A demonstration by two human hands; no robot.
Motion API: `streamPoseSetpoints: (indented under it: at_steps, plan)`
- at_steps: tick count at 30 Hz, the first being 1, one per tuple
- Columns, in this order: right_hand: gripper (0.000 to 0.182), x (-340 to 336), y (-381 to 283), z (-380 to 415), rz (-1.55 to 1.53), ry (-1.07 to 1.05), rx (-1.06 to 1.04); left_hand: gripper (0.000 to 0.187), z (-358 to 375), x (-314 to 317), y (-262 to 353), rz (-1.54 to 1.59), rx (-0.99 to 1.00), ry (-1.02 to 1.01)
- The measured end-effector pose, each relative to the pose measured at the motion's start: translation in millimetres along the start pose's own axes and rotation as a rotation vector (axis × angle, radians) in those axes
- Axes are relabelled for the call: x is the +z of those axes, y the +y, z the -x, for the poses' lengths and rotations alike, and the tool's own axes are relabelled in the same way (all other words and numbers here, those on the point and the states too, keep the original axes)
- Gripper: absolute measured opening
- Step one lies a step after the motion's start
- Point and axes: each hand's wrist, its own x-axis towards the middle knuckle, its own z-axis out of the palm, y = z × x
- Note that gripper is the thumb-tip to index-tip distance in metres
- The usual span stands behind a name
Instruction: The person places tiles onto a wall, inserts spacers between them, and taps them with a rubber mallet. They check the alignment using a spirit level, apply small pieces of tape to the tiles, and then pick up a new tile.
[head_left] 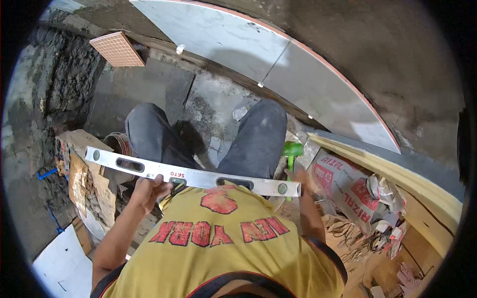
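A silver spirit level [208,178] lies across my lap, its vials and long slots showing. My left hand [149,191] is closed on its near edge, left of the middle, with thumb and fingertips against the metal. Just past the level's right end, my right hand [301,180] is blurred beside the handle of a green rubber mallet [293,148]. Part of that hand is behind the level, and I cannot make out whether its fingers grip the handle. Both my knees [256,131] are bent beyond the level.
Marble-look tiles [318,82] line the wall ahead, with small white spacers [260,84] below. A pinkish tile [118,49] leans at the far left. On the right are printed cement bags [345,184] and a yellowish wooden frame [397,179]. Torn cardboard [84,174] and a bucket [118,143] stand left.
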Motion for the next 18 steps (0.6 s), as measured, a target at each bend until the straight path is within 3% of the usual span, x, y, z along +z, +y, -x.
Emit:
streamPoseSetpoints:
  at_steps: [3,4,6,7,8,9,10,11,14,18]
  plan:
    - [0.044,18,-1,-17,0.055,-0.014,-0.034,0.018,18,-18,25,-0.631,-0.25,-0.03]
    - [0.043,27,1,-22,0.142,0.054,-0.027,0.032,35,-9,41,-0.836,-0.27,-0.131]
    - [0.041,34,5,-29,0.176,0.089,-0.024,0.037,41,4,57,-0.911,0.127,-0.301]
    - [0.04,36,4,-27,0.174,0.09,-0.021,0.042,54,38,82,-1.15,0.398,-0.243]
    - [0.039,34,4,-27,0.153,0.08,-0.035,0.045,52,69,101,-1.087,0.755,-0.296]
    - [0.038,33,3,-28,0.14,0.077,-0.044,0.045,58,105,119,-0.956,0.927,-0.26]
    - [0.037,31,7,-25,0.122,0.068,-0.06,0.048,58,137,138,-0.973,1.286,-0.166]
    - [0.036,27,9,-23,0.105,0.065,-0.072,0.051,48,164,153,-0.939,1.429,-0.114]
    - [0.033,12,20,-11,0.037,0.07,-0.104,0.052,30,242,184,-0.623,1.586,-0.138]
    - [0.03,-14,37,24,-0.112,0.108,-0.171,0.052,19,283,191,-0.329,1.579,-0.184]
